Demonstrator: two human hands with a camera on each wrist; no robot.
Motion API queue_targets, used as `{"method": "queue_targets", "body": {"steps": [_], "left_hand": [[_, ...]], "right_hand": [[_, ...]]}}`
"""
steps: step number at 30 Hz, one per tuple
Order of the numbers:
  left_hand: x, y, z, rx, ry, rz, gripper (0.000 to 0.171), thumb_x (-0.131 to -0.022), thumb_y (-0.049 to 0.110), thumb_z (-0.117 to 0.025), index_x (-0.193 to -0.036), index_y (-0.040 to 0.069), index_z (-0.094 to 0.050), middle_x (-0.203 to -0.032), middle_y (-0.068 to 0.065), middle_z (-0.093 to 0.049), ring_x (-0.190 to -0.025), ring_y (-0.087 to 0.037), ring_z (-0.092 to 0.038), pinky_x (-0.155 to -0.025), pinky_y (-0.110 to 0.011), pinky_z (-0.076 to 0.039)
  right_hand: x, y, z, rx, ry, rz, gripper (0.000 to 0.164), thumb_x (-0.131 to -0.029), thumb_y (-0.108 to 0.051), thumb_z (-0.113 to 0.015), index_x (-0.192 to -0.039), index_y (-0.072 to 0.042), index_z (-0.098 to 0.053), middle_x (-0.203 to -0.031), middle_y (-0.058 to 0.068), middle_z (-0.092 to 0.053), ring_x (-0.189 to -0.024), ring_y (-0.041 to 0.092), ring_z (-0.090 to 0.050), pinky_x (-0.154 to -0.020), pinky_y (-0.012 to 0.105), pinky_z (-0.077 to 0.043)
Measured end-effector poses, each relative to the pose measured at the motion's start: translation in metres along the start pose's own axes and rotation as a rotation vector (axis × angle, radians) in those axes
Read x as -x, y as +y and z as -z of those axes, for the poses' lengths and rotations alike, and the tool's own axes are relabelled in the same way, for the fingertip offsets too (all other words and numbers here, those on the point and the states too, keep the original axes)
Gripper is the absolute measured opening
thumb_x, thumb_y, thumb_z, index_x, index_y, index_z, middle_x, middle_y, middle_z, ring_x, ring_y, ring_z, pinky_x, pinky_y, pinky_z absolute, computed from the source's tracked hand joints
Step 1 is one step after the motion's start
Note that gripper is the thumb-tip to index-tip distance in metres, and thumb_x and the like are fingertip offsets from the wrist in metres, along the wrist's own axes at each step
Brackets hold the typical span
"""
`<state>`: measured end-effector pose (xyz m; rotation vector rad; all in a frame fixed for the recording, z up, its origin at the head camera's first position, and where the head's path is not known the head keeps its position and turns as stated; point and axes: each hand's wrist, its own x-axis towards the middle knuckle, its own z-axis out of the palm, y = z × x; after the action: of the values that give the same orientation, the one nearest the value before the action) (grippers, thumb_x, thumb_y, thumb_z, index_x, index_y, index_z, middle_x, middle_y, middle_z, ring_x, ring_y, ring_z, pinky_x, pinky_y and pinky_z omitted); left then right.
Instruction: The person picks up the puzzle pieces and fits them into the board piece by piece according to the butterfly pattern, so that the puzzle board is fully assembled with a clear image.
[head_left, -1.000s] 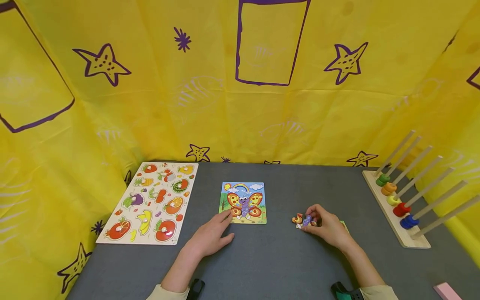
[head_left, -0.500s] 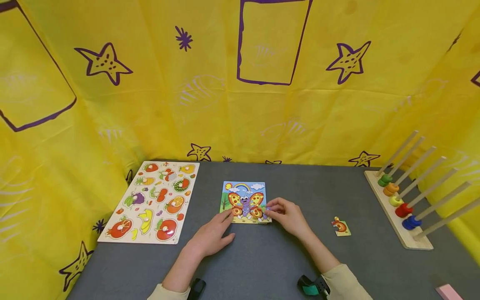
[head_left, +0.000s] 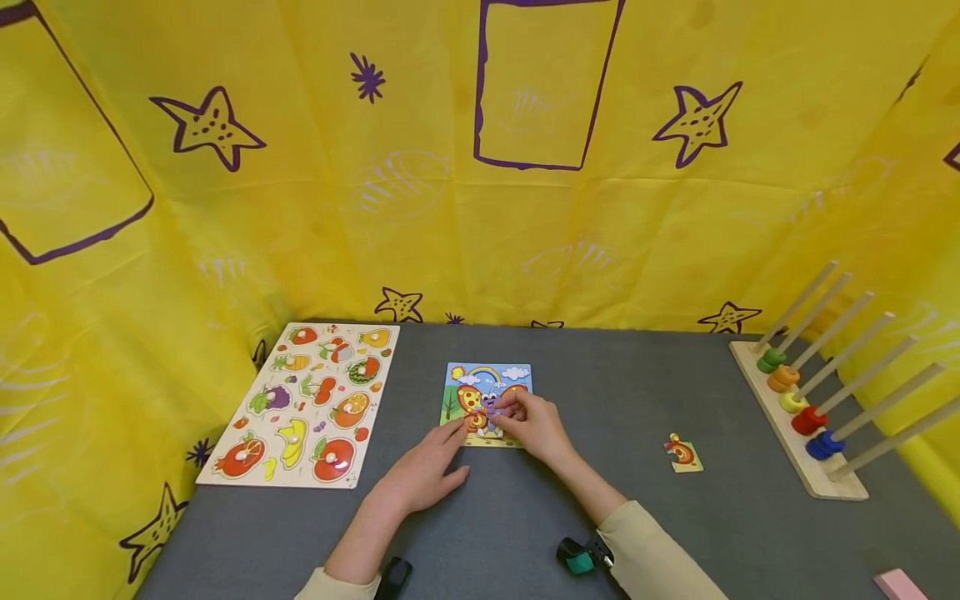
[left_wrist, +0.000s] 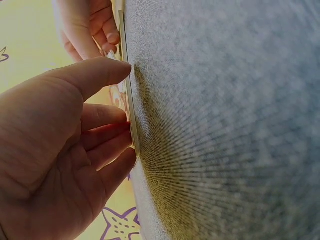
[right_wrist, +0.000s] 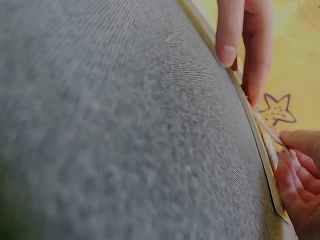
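The square butterfly jigsaw board (head_left: 452,403) lies flat on the grey table in the head view. My left hand (head_left: 426,463) rests its fingertips on the board's lower left part, fingers extended. Over the lower middle of the picture, my right hand (head_left: 538,428) pinches a small flat puzzle piece (right_wrist: 270,132) between thumb and fingers; the piece is tilted above the board in the right wrist view. Part of the butterfly's right wing is hidden under this hand. Farther right, a loose puzzle piece (head_left: 683,453) with an orange swirl lies by itself on the table.
A wooden fruit peg puzzle (head_left: 300,408) lies at the left. To the right stands a wooden counting rack (head_left: 798,442) with upright rods and coloured rings. A pink block (head_left: 898,585) sits near the front right, and a yellow patterned curtain (head_left: 420,233) hangs behind the table.
My right hand has moved left with the puzzle piece, from the table at the right to over the board's middle, uncovering the loose piece. The left hand has stayed in place.
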<state>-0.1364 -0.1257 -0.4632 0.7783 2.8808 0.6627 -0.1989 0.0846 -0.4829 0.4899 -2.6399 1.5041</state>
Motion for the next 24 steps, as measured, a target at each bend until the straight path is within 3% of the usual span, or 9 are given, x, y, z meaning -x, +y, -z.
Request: {"method": "queue_targets", "body": {"steps": [9, 24], "left_hand": [[-0.0007, -0.0002, 0.0006, 0.012, -0.007, 0.013, 0.058, -0.094, 0.02, -0.065, -0.143, -0.002, -0.046, -0.147, -0.019, -0.04, -0.134, -0.036, -0.039, -0.104, -0.05, -0.039], [-0.0014, 0.0025, 0.0001, -0.006, 0.0, 0.03, 0.055, -0.093, 0.022, -0.067, -0.14, -0.001, -0.05, -0.144, -0.018, -0.043, -0.129, -0.034, -0.043, -0.099, -0.049, -0.043]], "right_hand": [[-0.0011, -0.0014, -0.0064, 0.113, -0.017, 0.026, 0.011, -0.082, -0.014, -0.08, -0.087, -0.01, -0.071, -0.071, -0.007, -0.06, -0.057, 0.005, -0.053, -0.053, 0.021, -0.045], [-0.0047, -0.0018, -0.007, 0.142, -0.039, 0.016, 0.014, -0.081, -0.015, -0.08, -0.085, -0.008, -0.069, -0.07, -0.005, -0.058, -0.059, 0.005, -0.05, -0.054, 0.021, -0.043]]}}
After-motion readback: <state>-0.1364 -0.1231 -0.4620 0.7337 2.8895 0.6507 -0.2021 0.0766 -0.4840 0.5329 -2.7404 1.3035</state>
